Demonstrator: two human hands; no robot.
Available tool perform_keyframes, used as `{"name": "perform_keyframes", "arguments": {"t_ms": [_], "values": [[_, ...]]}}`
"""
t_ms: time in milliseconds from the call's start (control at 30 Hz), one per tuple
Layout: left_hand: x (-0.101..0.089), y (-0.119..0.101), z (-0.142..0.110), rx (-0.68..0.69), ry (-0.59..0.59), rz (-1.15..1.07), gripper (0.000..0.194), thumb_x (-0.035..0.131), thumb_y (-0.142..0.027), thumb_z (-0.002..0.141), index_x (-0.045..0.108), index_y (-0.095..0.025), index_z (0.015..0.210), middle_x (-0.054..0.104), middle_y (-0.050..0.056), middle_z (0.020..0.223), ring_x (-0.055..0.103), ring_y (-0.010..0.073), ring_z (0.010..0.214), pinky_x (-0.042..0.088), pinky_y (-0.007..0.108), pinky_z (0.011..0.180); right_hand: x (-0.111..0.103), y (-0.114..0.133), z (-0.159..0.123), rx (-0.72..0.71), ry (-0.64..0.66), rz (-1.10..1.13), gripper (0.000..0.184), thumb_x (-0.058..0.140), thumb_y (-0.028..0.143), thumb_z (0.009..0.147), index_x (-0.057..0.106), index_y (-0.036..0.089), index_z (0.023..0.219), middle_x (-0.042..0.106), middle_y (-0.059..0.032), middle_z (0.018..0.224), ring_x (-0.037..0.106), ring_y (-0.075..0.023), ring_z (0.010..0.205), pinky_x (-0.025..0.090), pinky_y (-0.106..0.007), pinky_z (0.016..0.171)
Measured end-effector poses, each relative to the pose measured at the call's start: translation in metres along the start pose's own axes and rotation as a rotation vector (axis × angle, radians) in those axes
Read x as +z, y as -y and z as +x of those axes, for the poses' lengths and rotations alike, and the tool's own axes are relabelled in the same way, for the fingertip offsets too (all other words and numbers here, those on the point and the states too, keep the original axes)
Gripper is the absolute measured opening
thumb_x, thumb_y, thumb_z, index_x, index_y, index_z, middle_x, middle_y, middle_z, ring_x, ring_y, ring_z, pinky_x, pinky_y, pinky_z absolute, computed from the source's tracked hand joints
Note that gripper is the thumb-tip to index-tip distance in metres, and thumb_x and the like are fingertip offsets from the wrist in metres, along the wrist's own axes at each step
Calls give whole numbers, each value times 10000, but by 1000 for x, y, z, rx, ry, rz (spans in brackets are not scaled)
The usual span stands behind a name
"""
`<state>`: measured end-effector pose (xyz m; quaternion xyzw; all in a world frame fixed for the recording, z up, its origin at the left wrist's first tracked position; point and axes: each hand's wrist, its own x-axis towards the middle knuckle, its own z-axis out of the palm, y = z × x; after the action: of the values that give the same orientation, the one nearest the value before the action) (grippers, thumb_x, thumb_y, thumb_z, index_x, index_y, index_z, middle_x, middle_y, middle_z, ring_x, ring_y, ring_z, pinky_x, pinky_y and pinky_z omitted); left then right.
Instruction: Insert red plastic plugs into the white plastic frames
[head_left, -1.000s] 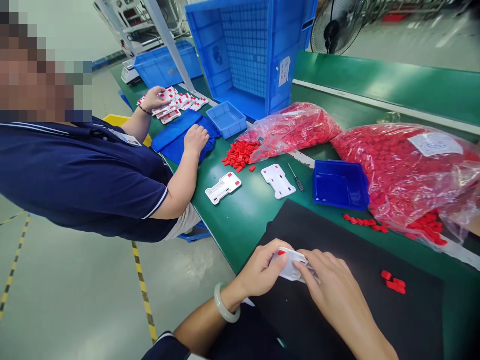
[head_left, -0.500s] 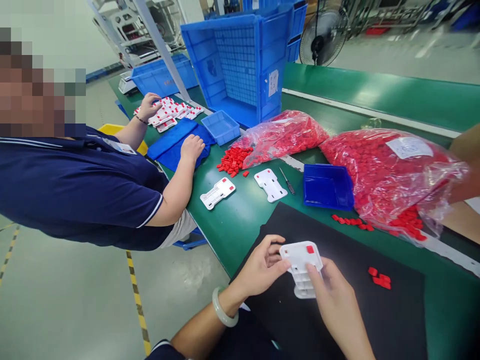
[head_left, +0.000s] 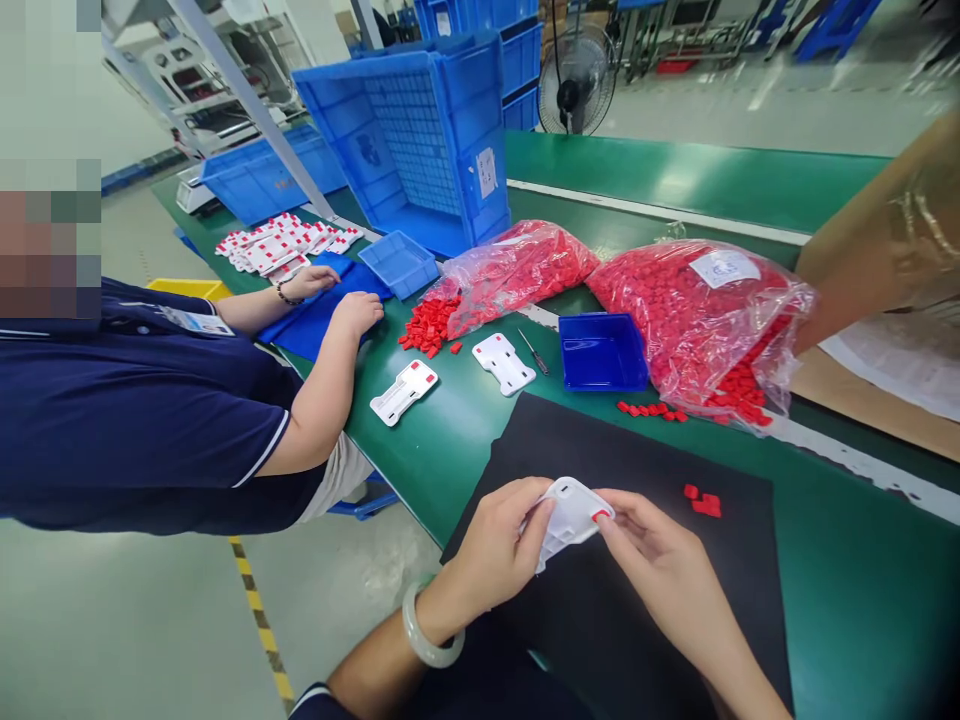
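Note:
Over the black mat [head_left: 600,620] I hold a white plastic plate [head_left: 568,520], tilted, with ribs and a slot on it. My left hand [head_left: 501,535] grips its left side between thumb and fingers. At its right corner, my right hand [head_left: 660,560] pinches the edge, the thumb against a small red piece [head_left: 601,515] set there. Part of the plate is hidden behind my left fingers. Several loose red pieces [head_left: 705,502] lie on the mat to the right.
Two similar white plates, one [head_left: 504,364] beside a screwdriver [head_left: 534,352], lie ahead. Beyond stand a dark blue tray [head_left: 602,352], bags of red pieces [head_left: 697,310] and a big blue crate [head_left: 472,150]. A co-worker's arm [head_left: 330,380] rests at the left of the green table [head_left: 390,450].
The plate has turned and tilted in my hands. My left hand now grips its side, and my right hand has shifted to the red corner piece. The co-worker's far hand has drawn back from the pile.

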<state>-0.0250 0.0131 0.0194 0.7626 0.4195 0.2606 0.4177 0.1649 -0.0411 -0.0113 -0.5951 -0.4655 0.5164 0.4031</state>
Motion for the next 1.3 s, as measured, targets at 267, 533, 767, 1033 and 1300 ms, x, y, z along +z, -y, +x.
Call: {"name": "perform_keyframes", "arguments": {"t_ms": [267, 533, 767, 1033, 1300], "values": [[8, -5, -4, 51, -16, 162, 204, 392, -192, 978, 588, -175, 1030, 627, 54, 876, 554, 168, 770, 435, 289, 705, 5, -1, 1, -18, -76, -16, 285, 563, 428, 906, 645, 232, 1096, 702, -67, 1053, 669, -217, 947, 561, -305, 793], [14, -5, -8, 179, -50, 325, 175, 408, -133, 954, 567, -173, 1014, 563, 39, 766, 478, 162, 677, 374, 290, 631, 5, 1, 6, 104, -46, 430, 238, 659, 425, 842, 667, 201, 919, 691, -47, 889, 633, -194, 874, 501, -330, 839], [25, -2, -13, 250, -77, 410, 214, 419, -92, 932, 571, -168, 1063, 588, 54, 773, 478, 175, 664, 360, 304, 621, 17, -1, 5, 110, -153, 528, 247, 672, 439, 823, 677, 198, 877, 686, -58, 892, 629, -207, 885, 495, -358, 868], [19, -2, -3, 102, -74, 241, 174, 427, -151, 959, 593, -176, 1002, 599, 46, 801, 503, 166, 699, 380, 287, 642, 7, -10, 4, 42, -4, 376, 301, 621, 402, 886, 619, 227, 1131, 701, -61, 1076, 641, -206, 1031, 502, -350, 914], [24, -4, -8, 94, -113, 187, 180, 432, -166, 959, 611, -154, 940, 579, 37, 748, 499, 153, 670, 374, 280, 626, 11, -5, 1, 21, -111, 268, 229, 598, 401, 898, 643, 223, 1036, 718, -43, 999, 673, -192, 928, 541, -292, 809]]}}
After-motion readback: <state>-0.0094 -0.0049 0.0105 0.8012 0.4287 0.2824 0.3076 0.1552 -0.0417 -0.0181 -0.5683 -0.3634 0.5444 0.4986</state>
